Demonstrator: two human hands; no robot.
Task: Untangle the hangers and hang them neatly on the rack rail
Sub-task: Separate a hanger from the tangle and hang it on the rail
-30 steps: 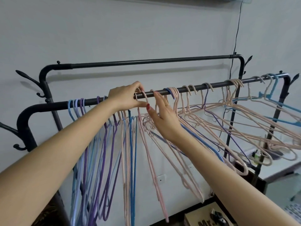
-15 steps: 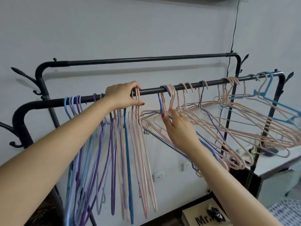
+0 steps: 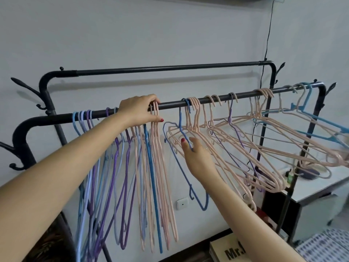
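Your left hand (image 3: 138, 110) sits on the front rail (image 3: 170, 104) of the black rack, fingers curled over the bar and thumb pinching the hooks of the pink hangers (image 3: 162, 157) at the right end of the tidy group. That tidy group (image 3: 113, 167) of light blue, purple, pink and one blue hanger hangs straight down along the left half of the rail, close together. Your right hand (image 3: 196, 157) is lower, just right of that group, thumb and fingers closing around the neck of a blue hanger (image 3: 181, 167) whose hook is over the rail near the middle. This blue hanger hangs skewed, its body slanting down and to the right. Along the right half of the rail the tangled hangers (image 3: 264, 140), mostly pink with some purple and light blue, splay sideways toward the right end, hooked in several clumps. The back rail (image 3: 170, 68) runs behind, higher up
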